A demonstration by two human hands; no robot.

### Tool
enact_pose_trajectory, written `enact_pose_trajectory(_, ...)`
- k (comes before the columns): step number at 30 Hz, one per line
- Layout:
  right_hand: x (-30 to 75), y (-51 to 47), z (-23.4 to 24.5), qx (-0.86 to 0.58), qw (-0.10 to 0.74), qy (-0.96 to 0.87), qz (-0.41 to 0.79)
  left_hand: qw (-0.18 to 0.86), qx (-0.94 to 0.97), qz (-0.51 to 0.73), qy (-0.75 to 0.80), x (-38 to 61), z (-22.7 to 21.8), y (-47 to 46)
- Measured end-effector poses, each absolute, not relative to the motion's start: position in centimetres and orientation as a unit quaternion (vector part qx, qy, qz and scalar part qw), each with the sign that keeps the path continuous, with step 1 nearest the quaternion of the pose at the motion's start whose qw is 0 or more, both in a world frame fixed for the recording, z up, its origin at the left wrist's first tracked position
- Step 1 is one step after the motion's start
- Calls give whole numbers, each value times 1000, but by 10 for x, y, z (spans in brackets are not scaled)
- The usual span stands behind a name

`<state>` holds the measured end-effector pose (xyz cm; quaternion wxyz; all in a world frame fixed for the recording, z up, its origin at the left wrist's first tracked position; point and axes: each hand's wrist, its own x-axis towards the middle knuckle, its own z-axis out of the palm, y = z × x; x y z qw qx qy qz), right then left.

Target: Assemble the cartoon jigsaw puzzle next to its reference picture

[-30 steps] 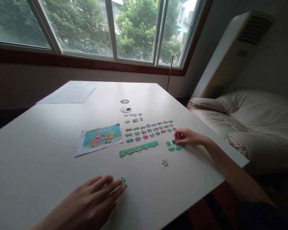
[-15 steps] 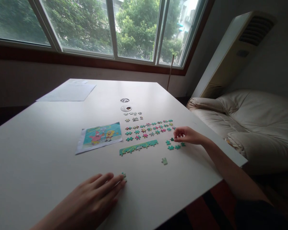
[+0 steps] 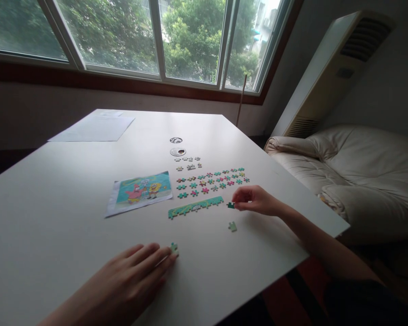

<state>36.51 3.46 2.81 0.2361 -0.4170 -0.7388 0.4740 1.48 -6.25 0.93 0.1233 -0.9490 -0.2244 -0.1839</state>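
My right hand (image 3: 251, 199) is just right of the joined puzzle strip (image 3: 195, 207), its fingers pinching a dark teal puzzle piece (image 3: 230, 205). Nearer the front, my left hand (image 3: 136, 271) rests low over the table with its fingers together, their tips closed on a pale green puzzle piece (image 3: 174, 248). A lone light green piece (image 3: 232, 226) lies below my right hand. Rows of loose puzzle pieces (image 3: 205, 190) are laid out beyond the strip. The loose teal pieces to the right are hidden by my right hand.
A printed reference picture (image 3: 144, 190) lies left of the pieces. Two round discs (image 3: 177, 152) and several greyish pieces (image 3: 190, 167) are farther back on the white table (image 3: 71, 194). Paper sheets (image 3: 91, 128) lie at the far left. A leather sofa (image 3: 367, 181) stands beyond the right edge.
My right hand has moved left from the loose teal pieces, carrying one toward the strip's right end. My left hand has stayed almost in place with its piece.
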Motion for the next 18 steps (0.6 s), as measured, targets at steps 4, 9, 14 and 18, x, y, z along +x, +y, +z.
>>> enact_pose_trajectory(4, 367, 37, 26, -432, 258, -706, 498, 121, -950, -180, -223, 13, 6, -62)
enact_pose_trajectory(9, 365, 37, 28, -427, 265, -712, 491, 112, -950, -165, -241, 10, 1, -64)
enact_pose_trajectory(14, 364, 33, 31, -387, 246, -778, 429, 116, -953, -159, -231, 9, 4, -63)
enact_pose_trajectory(18, 361, 29, 33, -377, 244, -794, 410, 106, -956, -145, -233, 8, 7, -61)
